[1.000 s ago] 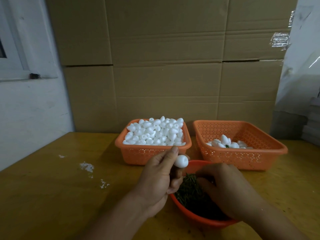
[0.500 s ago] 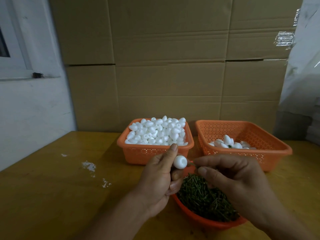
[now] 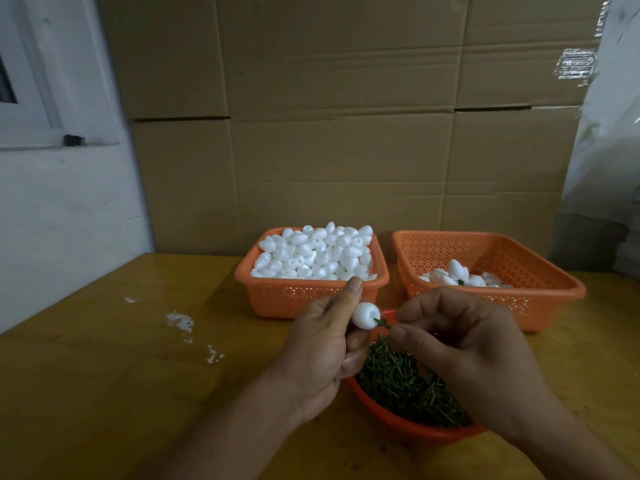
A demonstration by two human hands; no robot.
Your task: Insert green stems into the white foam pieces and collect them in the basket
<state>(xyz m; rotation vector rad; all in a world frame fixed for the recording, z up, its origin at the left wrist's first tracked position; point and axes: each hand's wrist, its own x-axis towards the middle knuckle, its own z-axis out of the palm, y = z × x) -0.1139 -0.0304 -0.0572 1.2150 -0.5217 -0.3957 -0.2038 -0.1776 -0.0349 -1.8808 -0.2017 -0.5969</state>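
Note:
My left hand [image 3: 323, 344] pinches a white foam piece [image 3: 365, 315] between thumb and forefinger, above the near bowl. My right hand [image 3: 460, 344] grips a short green stem [image 3: 382, 323] whose tip touches the foam piece's right end. Beneath both hands an orange bowl [image 3: 408, 429] holds a heap of green stems [image 3: 405, 382]. Behind it, the left orange basket [image 3: 298, 299] is heaped with plain foam pieces [image 3: 315, 252]. The right orange basket [image 3: 540, 296] holds several foam pieces [image 3: 460, 277], one showing a green stem.
Everything rests on a yellow wooden table [image 3: 121, 375] with white crumbs [image 3: 180, 320] on its left half. Stacked cardboard boxes [image 3: 346, 133] form a wall right behind the baskets. A white wall with a window ledge [image 3: 52, 143] stands to the left.
My right hand came up out of the stem bowl with one stem and moved left until the stem's tip met the foam piece. My left hand stayed nearly still.

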